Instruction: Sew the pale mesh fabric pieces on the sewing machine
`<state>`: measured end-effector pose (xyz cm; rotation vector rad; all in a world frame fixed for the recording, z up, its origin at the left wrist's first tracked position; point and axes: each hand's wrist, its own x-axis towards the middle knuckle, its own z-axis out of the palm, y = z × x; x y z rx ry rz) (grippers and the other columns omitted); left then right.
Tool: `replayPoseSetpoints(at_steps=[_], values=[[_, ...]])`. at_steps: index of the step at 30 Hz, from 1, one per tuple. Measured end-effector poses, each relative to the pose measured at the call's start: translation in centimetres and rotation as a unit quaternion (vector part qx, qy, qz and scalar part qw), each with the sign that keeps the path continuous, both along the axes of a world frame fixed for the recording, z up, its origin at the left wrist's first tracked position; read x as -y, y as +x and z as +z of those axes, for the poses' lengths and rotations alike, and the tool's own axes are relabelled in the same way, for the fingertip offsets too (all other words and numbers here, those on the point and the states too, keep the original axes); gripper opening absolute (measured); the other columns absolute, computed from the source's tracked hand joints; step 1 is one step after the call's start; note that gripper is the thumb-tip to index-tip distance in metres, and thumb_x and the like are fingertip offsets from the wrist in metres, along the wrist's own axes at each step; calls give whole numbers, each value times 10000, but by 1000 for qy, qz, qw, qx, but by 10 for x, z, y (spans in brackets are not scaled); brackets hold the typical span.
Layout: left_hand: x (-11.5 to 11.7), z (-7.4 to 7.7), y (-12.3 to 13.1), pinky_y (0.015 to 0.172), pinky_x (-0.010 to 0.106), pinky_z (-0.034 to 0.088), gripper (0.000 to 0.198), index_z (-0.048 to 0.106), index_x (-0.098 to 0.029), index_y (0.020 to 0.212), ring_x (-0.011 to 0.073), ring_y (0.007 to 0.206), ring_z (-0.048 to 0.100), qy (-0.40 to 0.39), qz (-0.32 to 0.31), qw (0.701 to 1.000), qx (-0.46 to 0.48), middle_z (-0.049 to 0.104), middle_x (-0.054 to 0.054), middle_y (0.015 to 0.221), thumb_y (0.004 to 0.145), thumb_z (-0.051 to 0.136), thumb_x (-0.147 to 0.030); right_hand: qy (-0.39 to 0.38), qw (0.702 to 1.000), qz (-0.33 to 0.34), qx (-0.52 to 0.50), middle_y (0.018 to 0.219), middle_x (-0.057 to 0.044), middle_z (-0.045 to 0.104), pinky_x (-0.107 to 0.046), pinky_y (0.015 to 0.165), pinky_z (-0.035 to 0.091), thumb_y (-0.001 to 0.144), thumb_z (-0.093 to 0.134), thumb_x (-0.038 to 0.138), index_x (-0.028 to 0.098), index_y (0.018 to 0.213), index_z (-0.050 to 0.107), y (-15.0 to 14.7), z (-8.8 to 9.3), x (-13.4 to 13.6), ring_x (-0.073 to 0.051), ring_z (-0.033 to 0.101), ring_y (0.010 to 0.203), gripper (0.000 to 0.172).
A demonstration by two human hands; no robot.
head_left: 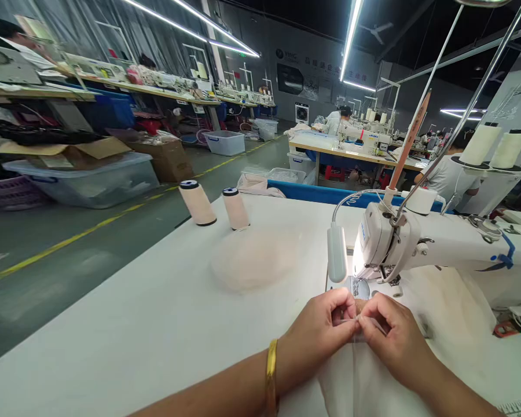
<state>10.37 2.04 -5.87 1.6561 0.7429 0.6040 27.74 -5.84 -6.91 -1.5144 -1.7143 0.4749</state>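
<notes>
My left hand point(319, 324), with a gold bangle point(271, 370) on its wrist, pinches the edge of a thin pale fabric point(345, 376) between thumb and fingers. Fingertip to fingertip with it, my right hand point(395, 339) pinches the same edge. The fabric hangs below both hands over the table's front side. Just beyond the fingers lie the metal needle plate point(360, 288) and the head of a white sewing machine point(373, 237); a small lamp point(337, 253) hangs at its left. The fingers hide exactly how the edge is held.
Left of the machine, a blurred sheer beige piece point(254, 260) lies on the white table point(134, 324). Two peach thread cones point(197, 202) stand at its back edge. More pale fabric point(451, 307) lies under the machine arm. Other people sit at machines farther off.
</notes>
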Motion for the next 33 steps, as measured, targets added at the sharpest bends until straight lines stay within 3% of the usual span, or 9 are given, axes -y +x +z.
replayPoseSetpoints(at_steps=[11,18,23,33], values=[[-1,6,-2,564,243,335,258,516,-207,694,124,615,411,-4,-31,1000,2,484,-60,630,764,684,-391,8,1000,4,5,707,37,548,-257,574,361,978,516,317,242,792,516,0,-1,1,-155,490,634,201],[0,7,0,564,237,313,300,452,-210,674,104,605,376,-20,-41,999,22,452,-75,623,764,685,-375,37,999,28,2,847,12,553,-285,661,388,1033,466,292,247,877,519,0,-4,3,-178,522,777,171],[-1,6,-1,551,232,345,287,550,-208,820,108,576,431,-63,-36,997,19,497,-85,625,767,722,-431,48,998,41,-22,987,-5,577,-297,755,429,1043,454,249,252,935,532,0,-5,3,-179,555,895,134],[0,6,1,595,246,375,245,555,-200,725,130,654,475,-42,-27,999,19,560,-43,694,775,693,-396,27,999,37,-24,917,-8,564,-289,678,419,1036,456,285,243,898,507,0,-8,3,-180,544,827,153]])
